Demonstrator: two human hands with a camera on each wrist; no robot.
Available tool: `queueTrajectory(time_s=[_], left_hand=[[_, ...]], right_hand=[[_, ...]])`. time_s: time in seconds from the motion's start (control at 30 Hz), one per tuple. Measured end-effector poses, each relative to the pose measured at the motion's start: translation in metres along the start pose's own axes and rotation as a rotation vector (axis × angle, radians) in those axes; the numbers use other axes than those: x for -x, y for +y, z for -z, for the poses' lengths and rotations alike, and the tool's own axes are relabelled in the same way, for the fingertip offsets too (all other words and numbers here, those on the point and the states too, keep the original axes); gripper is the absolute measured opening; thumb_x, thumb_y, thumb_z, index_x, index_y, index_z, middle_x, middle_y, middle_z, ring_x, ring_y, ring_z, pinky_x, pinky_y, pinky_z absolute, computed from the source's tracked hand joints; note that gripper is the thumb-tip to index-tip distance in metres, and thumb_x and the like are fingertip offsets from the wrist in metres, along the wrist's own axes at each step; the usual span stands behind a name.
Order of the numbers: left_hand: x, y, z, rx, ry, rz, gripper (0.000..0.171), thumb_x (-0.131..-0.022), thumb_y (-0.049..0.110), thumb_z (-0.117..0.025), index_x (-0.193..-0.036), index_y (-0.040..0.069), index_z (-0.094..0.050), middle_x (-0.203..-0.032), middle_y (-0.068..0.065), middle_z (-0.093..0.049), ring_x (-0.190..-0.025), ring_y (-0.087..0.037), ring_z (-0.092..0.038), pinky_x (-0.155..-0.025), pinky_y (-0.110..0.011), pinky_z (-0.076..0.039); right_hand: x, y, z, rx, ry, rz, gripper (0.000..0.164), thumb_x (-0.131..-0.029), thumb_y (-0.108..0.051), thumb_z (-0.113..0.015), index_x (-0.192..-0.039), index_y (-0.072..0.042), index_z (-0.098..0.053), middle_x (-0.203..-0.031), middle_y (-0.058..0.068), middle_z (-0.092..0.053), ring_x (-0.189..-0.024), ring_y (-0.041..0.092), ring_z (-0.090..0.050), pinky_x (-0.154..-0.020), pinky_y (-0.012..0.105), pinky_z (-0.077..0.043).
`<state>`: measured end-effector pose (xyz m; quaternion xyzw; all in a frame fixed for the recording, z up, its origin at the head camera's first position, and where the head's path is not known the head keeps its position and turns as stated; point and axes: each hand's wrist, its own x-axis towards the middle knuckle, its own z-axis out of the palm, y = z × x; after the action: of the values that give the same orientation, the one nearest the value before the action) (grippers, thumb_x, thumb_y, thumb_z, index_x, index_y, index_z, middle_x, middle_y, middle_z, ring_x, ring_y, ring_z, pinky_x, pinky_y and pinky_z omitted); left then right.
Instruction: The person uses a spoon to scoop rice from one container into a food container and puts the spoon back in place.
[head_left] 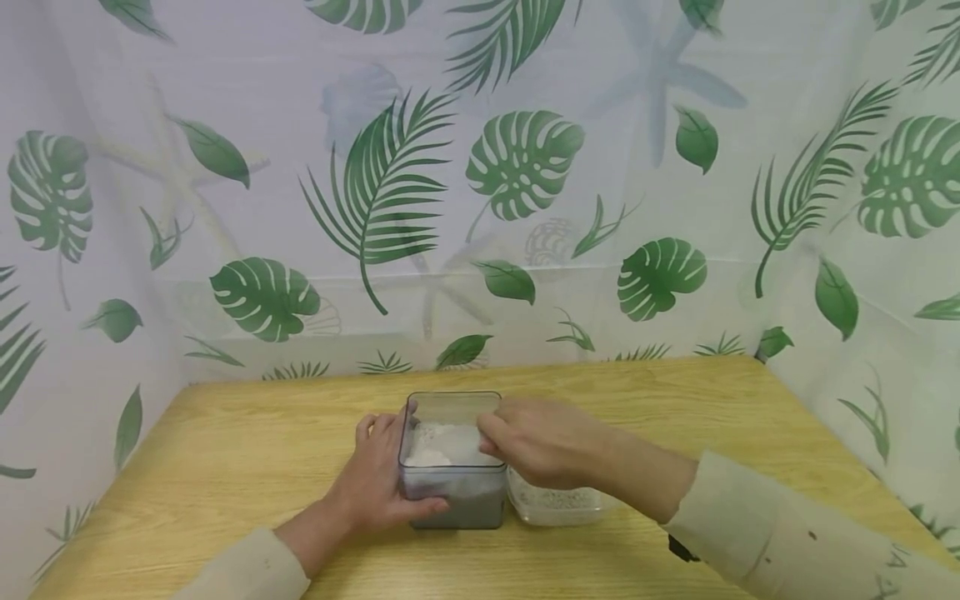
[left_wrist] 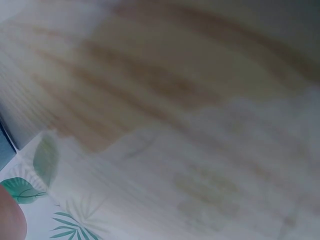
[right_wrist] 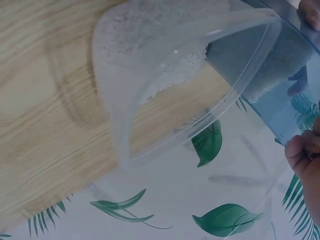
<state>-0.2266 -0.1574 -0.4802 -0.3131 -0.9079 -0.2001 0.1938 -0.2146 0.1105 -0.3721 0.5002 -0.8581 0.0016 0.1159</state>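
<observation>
A square, clear blue-tinted container (head_left: 457,500) stands on the table, partly filled with white, rice-like grains (head_left: 431,454). My left hand (head_left: 378,479) grips its left side, thumb along the front. Over its right rim, my right hand (head_left: 543,442) is curled, its fingertips at the opening. A smooth whitish patch shows beside those fingertips; what they hold is mostly hidden. Close beside, partly under the right forearm, sits a low clear plastic box (head_left: 558,504) with more grains. In the right wrist view, curled fingers (right_wrist: 300,155) appear near the blue container's rim.
The wood-grain table (head_left: 247,450) reaches back to a hanging white cloth (head_left: 450,333) printed with green leaves, which also closes in both sides. A small dark object (head_left: 681,548) shows under the right sleeve. Sleeve fabric covers most of the left wrist view.
</observation>
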Motion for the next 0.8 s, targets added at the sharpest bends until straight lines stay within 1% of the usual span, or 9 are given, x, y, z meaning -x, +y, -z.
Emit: queueTrajectory(time_s=[0.2, 0.33, 0.47, 0.7, 0.8], left_hand=[[-0.001, 0.001, 0.001, -0.006, -0.006, 0.0, 0.132, -0.074, 0.095, -0.038, -0.155, -0.007, -0.016, -0.132, -0.018, -0.053, -0.121, -0.029, -0.047, -0.108, -0.053, -0.02], [-0.002, 0.001, 0.001, -0.005, 0.004, -0.008, 0.132, -0.074, 0.095, -0.034, -0.155, -0.008, -0.017, -0.131, -0.018, -0.053, -0.12, -0.03, -0.046, -0.107, -0.053, -0.02], [-0.003, 0.001, 0.003, -0.005, 0.017, -0.013, 0.132, -0.074, 0.096, -0.033, -0.155, -0.008, -0.017, -0.131, -0.019, -0.053, -0.12, -0.031, -0.046, -0.107, -0.053, -0.02], [-0.001, 0.001, 0.003, -0.007, -0.015, 0.015, 0.133, -0.073, 0.095, -0.039, -0.155, -0.007, -0.016, -0.134, -0.018, -0.054, -0.122, -0.03, -0.047, -0.108, -0.053, -0.02], [-0.001, 0.0, 0.002, -0.006, -0.018, 0.018, 0.133, -0.073, 0.095, -0.038, -0.156, -0.007, -0.015, -0.133, -0.017, -0.054, -0.122, -0.029, -0.047, -0.108, -0.053, -0.019]], right_hand=[[0.004, 0.002, -0.005, 0.066, 0.111, 0.049, 0.022, -0.107, -0.024, -0.045, -0.088, -0.014, -0.049, -0.074, -0.008, -0.041, -0.068, 0.009, -0.039, -0.068, 0.028, -0.042], [0.006, 0.004, -0.006, 0.107, 0.172, 0.072, 0.026, -0.109, -0.025, -0.039, -0.089, -0.013, -0.051, -0.076, -0.007, -0.045, -0.07, 0.01, -0.039, -0.071, 0.029, -0.042], [0.008, 0.005, -0.008, 0.135, 0.225, 0.078, 0.03, -0.109, -0.027, -0.035, -0.09, -0.013, -0.053, -0.077, -0.006, -0.047, -0.071, 0.011, -0.04, -0.069, 0.028, -0.041], [0.011, 0.005, -0.015, 0.124, 0.279, 0.064, 0.031, -0.109, -0.029, -0.034, -0.09, -0.013, -0.053, -0.076, -0.006, -0.044, -0.07, 0.011, -0.038, -0.067, 0.028, -0.039], [0.012, 0.005, -0.015, 0.122, 0.288, 0.056, 0.034, -0.11, -0.03, -0.031, -0.091, -0.012, -0.053, -0.076, -0.006, -0.045, -0.071, 0.012, -0.04, -0.068, 0.028, -0.039]])
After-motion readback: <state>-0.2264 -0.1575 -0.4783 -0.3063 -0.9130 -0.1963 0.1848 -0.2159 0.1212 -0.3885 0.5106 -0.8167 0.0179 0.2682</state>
